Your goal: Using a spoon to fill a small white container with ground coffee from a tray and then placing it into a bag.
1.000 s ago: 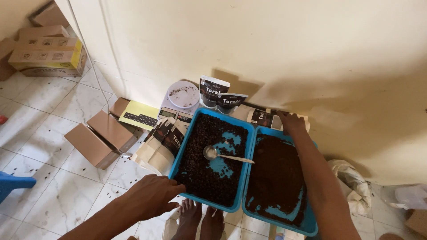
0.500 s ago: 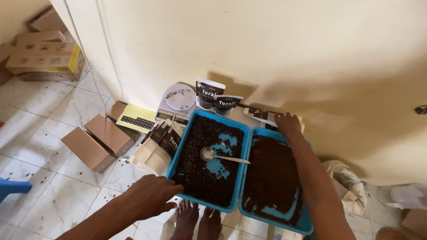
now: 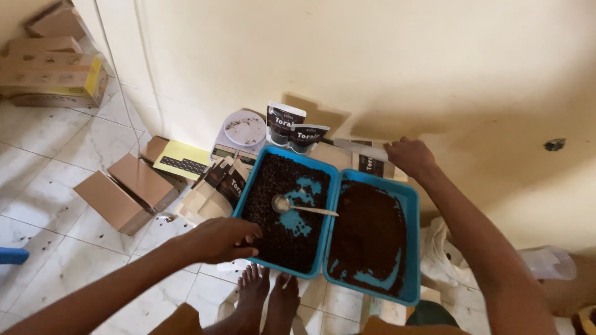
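White tiled floor point(image 3: 49, 186) against a cream wall point(image 3: 372, 62). Two blue trays sit side by side on the floor at the wall's foot: left tray point(image 3: 245, 192) holds coffee beans with a metal scoop point(image 3: 301, 206) lying in it, right tray point(image 3: 411, 248) holds dark ground coffee. Left hand point(image 3: 220, 239) rests on the near-left edge of the left tray, fingers curled loosely, nothing held. Right hand point(image 3: 408, 155) is at the far side of the right tray, by the wall, closed on a flat pouch point(image 3: 357, 147). White scale point(image 3: 243, 131) and two dark printed pouches point(image 3: 293, 129) stand beyond the left tray. Bag stack point(image 3: 214, 189) leans just left of that tray. Open cardboard boxes point(image 3: 127, 189) further left. Bare feet point(image 3: 267, 298) at the near tray edge.
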